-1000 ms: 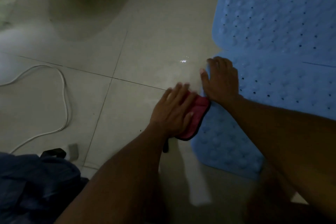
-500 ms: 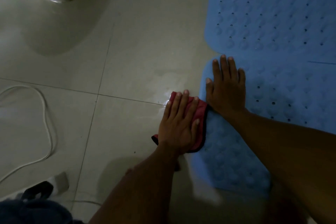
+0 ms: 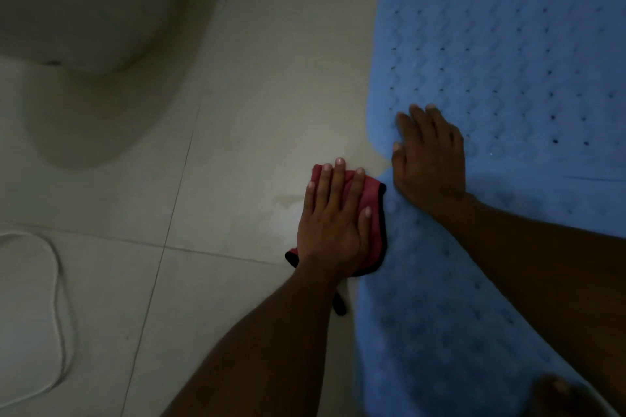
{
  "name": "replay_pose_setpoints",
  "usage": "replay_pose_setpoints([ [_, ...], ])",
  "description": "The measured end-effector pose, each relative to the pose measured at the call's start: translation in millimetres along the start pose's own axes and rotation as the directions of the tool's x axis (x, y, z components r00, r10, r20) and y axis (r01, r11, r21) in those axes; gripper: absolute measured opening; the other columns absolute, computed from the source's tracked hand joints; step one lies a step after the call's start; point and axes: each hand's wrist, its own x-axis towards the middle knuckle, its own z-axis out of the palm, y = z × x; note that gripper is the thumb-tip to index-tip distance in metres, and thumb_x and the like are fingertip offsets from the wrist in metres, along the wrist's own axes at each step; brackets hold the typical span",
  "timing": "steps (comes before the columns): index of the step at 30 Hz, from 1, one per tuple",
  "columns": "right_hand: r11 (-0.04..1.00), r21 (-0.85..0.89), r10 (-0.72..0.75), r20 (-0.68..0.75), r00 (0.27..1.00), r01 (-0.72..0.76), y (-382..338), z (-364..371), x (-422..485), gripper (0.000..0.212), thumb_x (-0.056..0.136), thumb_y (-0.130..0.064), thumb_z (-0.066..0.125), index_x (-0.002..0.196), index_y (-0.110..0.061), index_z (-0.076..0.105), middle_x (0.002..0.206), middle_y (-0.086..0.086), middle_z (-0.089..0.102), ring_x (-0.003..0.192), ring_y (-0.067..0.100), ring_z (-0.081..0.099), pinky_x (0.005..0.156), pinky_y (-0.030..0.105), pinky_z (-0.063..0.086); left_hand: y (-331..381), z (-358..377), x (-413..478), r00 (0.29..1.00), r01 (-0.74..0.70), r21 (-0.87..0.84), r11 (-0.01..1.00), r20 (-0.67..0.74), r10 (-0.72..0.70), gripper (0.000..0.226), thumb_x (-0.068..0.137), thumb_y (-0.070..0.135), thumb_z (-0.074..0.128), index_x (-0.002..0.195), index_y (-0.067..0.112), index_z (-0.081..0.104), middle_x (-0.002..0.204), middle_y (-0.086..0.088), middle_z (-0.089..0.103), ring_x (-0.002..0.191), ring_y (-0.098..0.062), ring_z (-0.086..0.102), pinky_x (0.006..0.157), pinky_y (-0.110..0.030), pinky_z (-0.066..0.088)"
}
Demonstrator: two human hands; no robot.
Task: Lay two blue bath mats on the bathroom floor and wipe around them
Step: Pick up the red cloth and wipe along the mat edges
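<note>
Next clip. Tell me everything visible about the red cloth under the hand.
The red cloth is a small, soft-looking rag, perhaps microfibre, with a dark bound edge. It lies flat on the pale tiled floor, its right edge against or very near the nearer blue mat. The left hand presses on it with straight fingers, covering most of it; only its far corner, right strip and near-left corner show. A dark strip, likely its loop, trails out below the wrist.

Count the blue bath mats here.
2. Far bath mat: upper right. Near bath mat: lower right, beside the red cloth. Right hand presses where they meet. More may lie off-frame.
</note>
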Motion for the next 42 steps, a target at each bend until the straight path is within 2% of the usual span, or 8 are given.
replay_pose_setpoints([
  [5,0.999,0.021,0.029,-0.001,1.000,-0.029,6,11,26,0.050,0.096,-0.029,0.042,0.143,-0.013,0.049,0.153,0.011,0.045,0.144,0.032,0.037,0.111,0.049,0.032,0,1,48,0.997,0.070,0.009,0.997,-0.039,-0.070,0.061,0.105,0.042,0.029,0.161,0.020,0.024,0.170,-0.010,0.012,0.158,-0.027,0.004,0.127,-0.045,0.005],
  [9,0.997,0.063,0.033,0.009,0.999,-0.034,5,19,52,0.050,0.096,-0.031,0.043,0.142,-0.013,0.049,0.152,0.011,0.046,0.144,0.032,0.036,0.110,0.049,0.032,2,0,82,0.992,0.122,0.003,0.993,-0.008,-0.122,0.063,0.105,0.045,0.017,0.163,0.022,0.011,0.171,-0.009,0.000,0.157,-0.026,-0.008,0.127,-0.045,-0.001],
  [16,0.996,0.055,0.067,0.019,0.998,-0.068,4,25,55,0.052,0.096,-0.033,0.043,0.145,-0.015,0.046,0.154,0.007,0.043,0.146,0.028,0.034,0.112,0.049,0.029,11,1,99,0.975,0.222,-0.041,0.974,-0.006,-0.223,0.066,0.104,0.047,0.020,0.164,0.021,0.008,0.171,-0.010,-0.004,0.157,-0.027,-0.009,0.127,-0.045,-0.005],
  [25,0.991,0.112,0.077,0.036,0.996,-0.080,6,22,56,0.051,0.094,-0.034,0.046,0.141,-0.016,0.050,0.152,0.006,0.046,0.144,0.028,0.037,0.110,0.048,0.030,15,-1,95,0.979,0.194,0.012,0.981,0.061,-0.195,0.072,0.103,0.054,0.017,0.163,0.017,0.001,0.169,-0.014,-0.011,0.156,-0.030,-0.014,0.126,-0.048,-0.006],
  [30,0.994,0.087,0.060,0.042,0.997,-0.063,12,19,74,0.053,0.092,-0.032,0.045,0.141,-0.014,0.050,0.150,0.009,0.047,0.138,0.031,0.042,0.102,0.048,0.036,5,-5,117,0.989,0.133,0.036,0.991,0.064,-0.135,0.069,0.104,0.052,0.014,0.163,0.020,0.001,0.170,-0.012,-0.009,0.156,-0.029,-0.013,0.126,-0.046,-0.008],
  [34,0.995,0.069,0.061,0.086,0.994,-0.067,20,21,108,0.058,0.094,-0.035,0.039,0.147,-0.012,0.044,0.156,0.011,0.040,0.144,0.034,0.035,0.109,0.051,0.032,-2,-13,141,0.990,0.102,0.024,0.995,0.094,-0.103,0.066,0.105,0.050,0.013,0.163,0.023,-0.001,0.170,-0.009,-0.013,0.156,-0.026,-0.017,0.125,-0.043,-0.011],
  [37,0.992,0.076,0.087,0.117,0.989,-0.096,38,25,136,0.062,0.093,-0.039,0.035,0.149,-0.013,0.040,0.159,0.011,0.035,0.149,0.033,0.027,0.114,0.055,0.028,-4,-13,171,0.991,0.100,0.026,0.995,0.082,-0.102,0.065,0.105,0.051,0.015,0.164,0.025,0.002,0.171,-0.007,-0.010,0.156,-0.027,-0.014,0.126,-0.043,-0.009],
  [42,0.998,0.049,0.034,0.209,0.977,-0.045,54,39,182,0.066,0.092,-0.047,0.028,0.151,-0.017,0.035,0.163,0.007,0.027,0.151,0.031,0.021,0.117,0.057,0.024,-10,-15,232,0.996,0.091,-0.005,0.996,0.027,-0.091,0.064,0.105,0.053,0.017,0.163,0.028,0.008,0.171,-0.006,-0.005,0.157,-0.026,-0.011,0.126,-0.043,-0.007],
])
